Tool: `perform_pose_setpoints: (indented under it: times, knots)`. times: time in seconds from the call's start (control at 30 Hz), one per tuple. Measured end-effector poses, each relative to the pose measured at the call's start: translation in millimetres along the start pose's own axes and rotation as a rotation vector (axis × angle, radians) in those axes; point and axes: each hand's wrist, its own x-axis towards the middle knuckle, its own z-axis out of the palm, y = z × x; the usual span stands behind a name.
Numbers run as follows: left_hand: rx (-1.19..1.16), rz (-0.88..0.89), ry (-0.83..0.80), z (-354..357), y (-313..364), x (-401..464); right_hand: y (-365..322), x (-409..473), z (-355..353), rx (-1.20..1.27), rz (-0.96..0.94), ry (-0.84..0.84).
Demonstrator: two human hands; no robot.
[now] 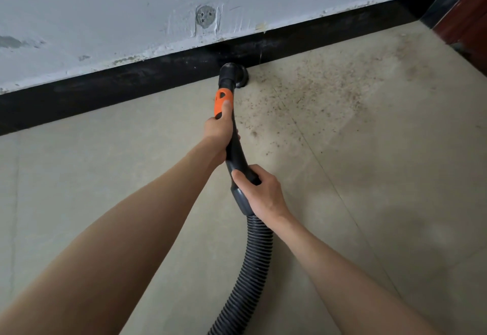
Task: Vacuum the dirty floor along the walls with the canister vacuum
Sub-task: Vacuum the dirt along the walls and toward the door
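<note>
Round brush nozzle [235, 78] down on the tile floor [369, 166] tight against the black baseboard [105, 89], at the left edge of the grit patch [324, 82]. Left hand [218, 129] wrapped round the orange-collared wand [228, 124] for aim, right hand [259, 190] curled round the cuff above the ribbed hose [250, 263] for steadying. Canister itself out of sight.

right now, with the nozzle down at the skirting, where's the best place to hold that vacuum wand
Grip the curved black wand as both hands do now, from above. The left hand wraps it just below the orange collar, close to the nozzle for steering. The right hand holds the lower end, above the ribbed hose, which looks too flexible to steer by.
</note>
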Motion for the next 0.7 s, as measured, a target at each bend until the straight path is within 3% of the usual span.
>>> perform_pose_setpoints:
  times: [0.33,0.7]
  knots:
    - [0.165,0.017,-0.101,24,27,12,-7,17,-7,0.151,-0.013,0.063]
    - [0.215,0.025,-0.086,-18,19,9,-15,-2,18,0.132,0.004,-0.006]
